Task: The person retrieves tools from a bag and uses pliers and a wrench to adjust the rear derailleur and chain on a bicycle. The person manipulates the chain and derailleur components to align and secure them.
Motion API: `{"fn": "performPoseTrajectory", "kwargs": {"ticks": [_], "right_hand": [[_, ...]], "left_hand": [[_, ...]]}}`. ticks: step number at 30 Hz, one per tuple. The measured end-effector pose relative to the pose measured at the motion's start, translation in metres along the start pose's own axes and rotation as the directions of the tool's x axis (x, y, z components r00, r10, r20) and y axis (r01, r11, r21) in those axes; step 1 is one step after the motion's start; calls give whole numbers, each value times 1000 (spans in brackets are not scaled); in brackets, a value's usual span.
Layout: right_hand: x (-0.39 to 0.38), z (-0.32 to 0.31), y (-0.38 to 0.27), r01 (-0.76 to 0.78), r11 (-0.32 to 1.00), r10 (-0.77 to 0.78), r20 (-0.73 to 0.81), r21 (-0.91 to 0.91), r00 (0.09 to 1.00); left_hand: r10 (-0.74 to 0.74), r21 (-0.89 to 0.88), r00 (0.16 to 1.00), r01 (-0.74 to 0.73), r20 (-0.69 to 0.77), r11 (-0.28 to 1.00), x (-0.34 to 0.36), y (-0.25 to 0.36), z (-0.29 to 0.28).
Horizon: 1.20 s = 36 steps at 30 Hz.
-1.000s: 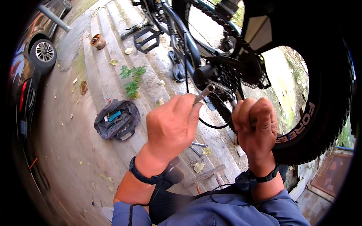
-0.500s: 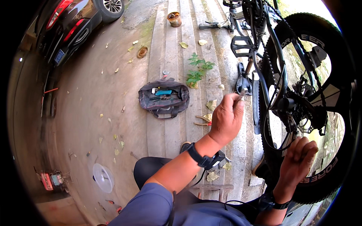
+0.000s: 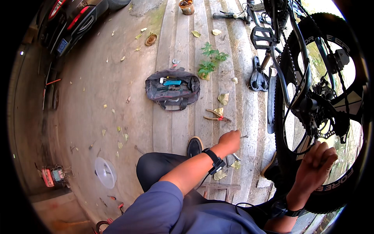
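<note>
My left hand (image 3: 229,142) is closed in a fist over the stone steps, apart from the bicycle. A thin dark metal tool tip (image 3: 244,136) sticks out of it; its kind does not show. My right hand (image 3: 317,160) is at the upside-down bicycle, fingers curled beside the rear wheel's hub and below the brake disc (image 3: 326,128). What those fingers pinch is hidden. The fat black rear tyre (image 3: 335,195) stands behind this hand. Pliers with red on the handles (image 3: 220,116) lie on the step beyond my left hand.
An open dark tool bag (image 3: 173,93) with a blue-handled tool sits on the steps. Nearby are a green plant (image 3: 210,60), a rusty can (image 3: 187,7) and the bicycle's saddle (image 3: 258,78). A clear plastic tub (image 3: 105,172) stands left; a parked car (image 3: 74,23) is farther off.
My left hand has come down and nearer from beside the saddle, the metal tool still in it. My right hand stays by the wheel hub. The view has shifted slightly.
</note>
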State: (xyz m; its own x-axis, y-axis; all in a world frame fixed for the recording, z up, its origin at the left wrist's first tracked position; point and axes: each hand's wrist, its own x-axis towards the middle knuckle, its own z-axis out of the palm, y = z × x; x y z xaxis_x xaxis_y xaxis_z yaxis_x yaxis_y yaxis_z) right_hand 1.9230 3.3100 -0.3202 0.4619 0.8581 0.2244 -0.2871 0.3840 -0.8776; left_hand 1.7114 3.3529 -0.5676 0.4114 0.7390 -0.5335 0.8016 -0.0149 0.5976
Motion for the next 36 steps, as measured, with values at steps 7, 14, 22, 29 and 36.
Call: {"fn": "performPoseTrajectory", "kwargs": {"ticks": [7,14,22,29,36], "right_hand": [[0,0,-1,3,1000,-3,50,7,999],[-1,1,0,16,1000,-16,8,7,1000],[-2,-2,-3,1,999,-2,18,38,1000],[-3,5,-8,-57,997,61,79,-56,995],[-6,7,-12,-95,995,96,60,-21,994]], "left_hand": [[6,36,999,-4,-49,999,7,-11,14],[-8,53,999,10,-37,999,19,-26,18],[8,153,1000,-9,5,988,35,-16,9],[122,165,993,-119,-4,979,51,-37,76],[-60,261,973,0,222,965,50,-56,80]]}}
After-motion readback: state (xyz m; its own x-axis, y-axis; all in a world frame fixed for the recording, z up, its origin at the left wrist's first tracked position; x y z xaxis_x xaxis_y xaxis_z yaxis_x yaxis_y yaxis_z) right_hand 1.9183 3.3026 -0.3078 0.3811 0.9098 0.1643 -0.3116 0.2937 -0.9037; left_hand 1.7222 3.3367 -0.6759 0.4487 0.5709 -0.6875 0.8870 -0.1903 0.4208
